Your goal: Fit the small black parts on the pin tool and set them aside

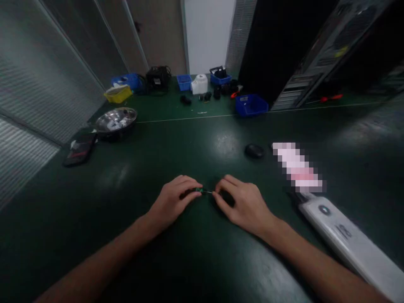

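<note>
Between thumb and fingers my left hand (176,195) pinches a small green circuit board (199,190), low over the green tabletop (189,151). A thin light-coloured wire or pin (208,192) runs from the board's right end towards my other hand. My right hand (241,200) is closed in a pinch on the far end of that thin piece. Whether it is a wire or a stiff pin I cannot tell. Most of the board is covered by the left fingertips.
A black computer mouse (254,151) lies beyond my right hand. At right is a long white device (350,235) beside a blurred-out patch. A metal bowl (116,120) with white pieces stands at left, near a dark phone-like object (80,149). Blue bins (251,105) sit farther back.
</note>
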Demonstrator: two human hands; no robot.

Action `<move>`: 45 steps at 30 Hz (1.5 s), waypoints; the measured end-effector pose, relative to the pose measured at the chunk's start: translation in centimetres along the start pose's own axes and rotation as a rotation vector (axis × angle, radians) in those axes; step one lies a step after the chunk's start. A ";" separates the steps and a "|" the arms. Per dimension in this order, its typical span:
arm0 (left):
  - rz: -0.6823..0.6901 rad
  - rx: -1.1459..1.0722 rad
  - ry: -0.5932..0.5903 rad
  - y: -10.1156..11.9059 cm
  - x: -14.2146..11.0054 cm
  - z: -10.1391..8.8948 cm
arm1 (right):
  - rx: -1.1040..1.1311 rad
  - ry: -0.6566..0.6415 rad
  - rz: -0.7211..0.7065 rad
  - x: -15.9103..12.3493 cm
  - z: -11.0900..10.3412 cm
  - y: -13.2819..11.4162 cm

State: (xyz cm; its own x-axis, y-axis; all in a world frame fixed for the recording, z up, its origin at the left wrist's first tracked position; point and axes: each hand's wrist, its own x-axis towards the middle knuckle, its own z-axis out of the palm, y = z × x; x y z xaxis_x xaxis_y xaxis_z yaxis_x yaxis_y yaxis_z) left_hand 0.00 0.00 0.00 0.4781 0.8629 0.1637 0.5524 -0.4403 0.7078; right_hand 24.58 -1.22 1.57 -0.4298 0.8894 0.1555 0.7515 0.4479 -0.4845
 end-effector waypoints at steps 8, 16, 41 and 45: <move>0.082 -0.022 0.033 -0.1 0.0 0.0 | 0.050 0.014 -0.049 0.0 0.4 0.0; 0.165 0.061 0.035 -0.1 0.0 0.2 | 0.028 -0.020 -0.084 0.2 0.2 0.0; 0.112 0.378 -0.182 1.3 0.2 0.3 | -0.164 -0.010 0.038 0.3 0.0 0.4; 0.109 0.274 -0.122 1.1 -0.1 -0.2 | -0.186 0.013 0.075 0.2 -0.3 0.6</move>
State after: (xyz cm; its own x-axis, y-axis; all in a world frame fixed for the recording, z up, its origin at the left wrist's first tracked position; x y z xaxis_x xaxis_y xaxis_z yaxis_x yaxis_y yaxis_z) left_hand 0.45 -0.51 0.85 0.6141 0.7780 0.1327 0.6487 -0.5933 0.4766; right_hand 25.07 -0.70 1.54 -0.3634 0.9216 0.1366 0.8611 0.3883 -0.3282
